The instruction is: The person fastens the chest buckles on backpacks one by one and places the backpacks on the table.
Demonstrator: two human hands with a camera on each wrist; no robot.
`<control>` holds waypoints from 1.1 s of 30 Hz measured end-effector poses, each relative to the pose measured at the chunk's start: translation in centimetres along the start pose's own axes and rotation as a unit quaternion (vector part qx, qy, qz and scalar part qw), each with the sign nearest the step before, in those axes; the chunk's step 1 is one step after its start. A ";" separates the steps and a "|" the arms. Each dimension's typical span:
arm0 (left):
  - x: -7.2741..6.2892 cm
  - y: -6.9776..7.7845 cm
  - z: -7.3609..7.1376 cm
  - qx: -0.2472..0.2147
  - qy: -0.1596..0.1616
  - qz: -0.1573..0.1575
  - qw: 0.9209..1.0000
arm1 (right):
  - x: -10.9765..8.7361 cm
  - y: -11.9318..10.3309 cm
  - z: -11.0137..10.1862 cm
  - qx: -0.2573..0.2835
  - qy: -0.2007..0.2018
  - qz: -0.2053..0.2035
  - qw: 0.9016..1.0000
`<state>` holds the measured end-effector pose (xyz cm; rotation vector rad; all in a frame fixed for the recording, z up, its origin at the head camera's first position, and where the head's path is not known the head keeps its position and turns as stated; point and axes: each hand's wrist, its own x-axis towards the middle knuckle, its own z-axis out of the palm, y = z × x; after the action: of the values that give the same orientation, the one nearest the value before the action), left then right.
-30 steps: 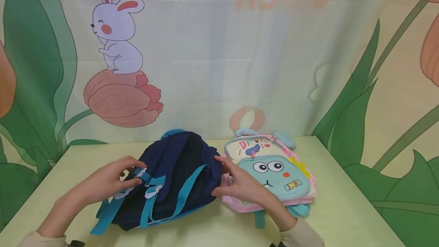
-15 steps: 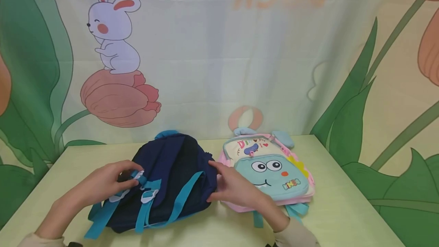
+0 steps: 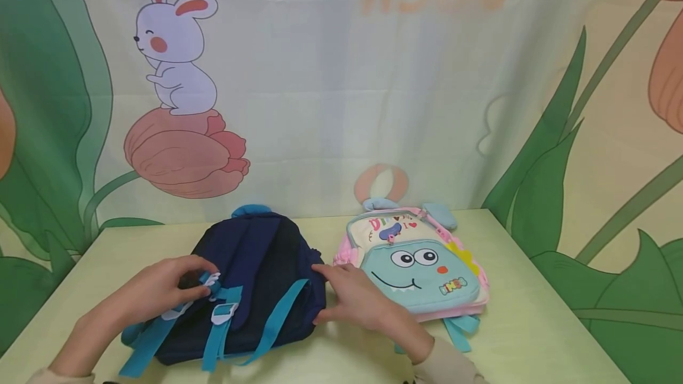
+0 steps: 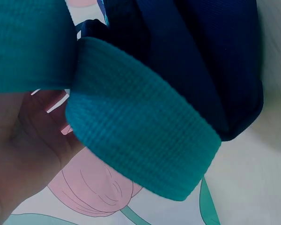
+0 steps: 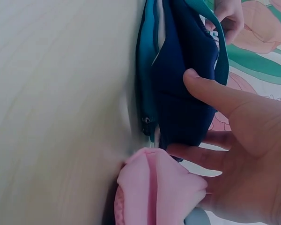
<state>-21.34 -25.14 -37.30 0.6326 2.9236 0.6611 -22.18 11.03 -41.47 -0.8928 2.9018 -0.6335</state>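
A navy backpack (image 3: 288,253) lies on the table with its shoulder straps and mesh back facing up. My left hand (image 3: 144,286) pinches a teal strap at its white buckle (image 3: 211,279) on the bag's left side. A loop of teal webbing (image 4: 136,117) partly covers that hand in the left wrist view. At the bag's right side is my right hand (image 3: 357,301), thumb and fingers spread and touching the edge. The right wrist view shows its thumb (image 5: 208,91) against the navy fabric, fingers extended alongside.
Just right of the navy bag lies a pink and mint cartoon backpack (image 3: 427,277), its pink side (image 5: 145,187) close to my right fingers. Both bags rest on a pale yellow table (image 3: 533,313). Behind hangs a printed curtain (image 3: 293,105) with a rabbit and tulips.
The navy backpack has shifted left and slightly toward me, both hands moving with it. A wider gap now separates it from the pink backpack, which has stayed in place.
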 end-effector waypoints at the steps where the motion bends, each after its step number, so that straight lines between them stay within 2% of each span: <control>1: 0.0 0.0 0.0 0.000 -0.001 0.000 1.000 | 0.1 -0.1 0.0 -0.004 0.000 0.001 1.000; 10: -0.3 -0.5 0.0 0.003 -0.005 -0.003 1.000 | 0.9 -0.5 0.5 -0.051 -0.008 -0.005 0.999; 13: -0.3 -0.6 0.0 0.002 -0.005 -0.004 1.000 | 0.8 -0.5 0.5 -0.082 -0.009 -0.017 0.996; 16: -0.3 -0.6 0.0 -0.002 -0.007 -0.004 1.000 | 0.4 -0.5 0.0 -0.089 -0.020 -0.018 0.996; 21: -0.3 -0.5 0.1 -0.008 -0.011 -0.005 1.000 | 0.0 -0.6 -1.4 -0.066 -0.028 -0.008 0.997; 28: -0.2 -0.4 0.4 -0.010 -0.014 -0.017 1.000 | 0.3 -0.5 -1.9 -0.044 0.009 -0.051 0.998; 33: -0.1 -0.4 0.5 -0.013 -0.019 -0.027 0.999 | 0.5 -0.7 -1.8 -0.020 0.023 -0.067 0.997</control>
<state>-21.30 -25.33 -37.98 0.5564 2.8813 0.6719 -22.49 10.83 -39.53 -1.1001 2.9231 -0.6139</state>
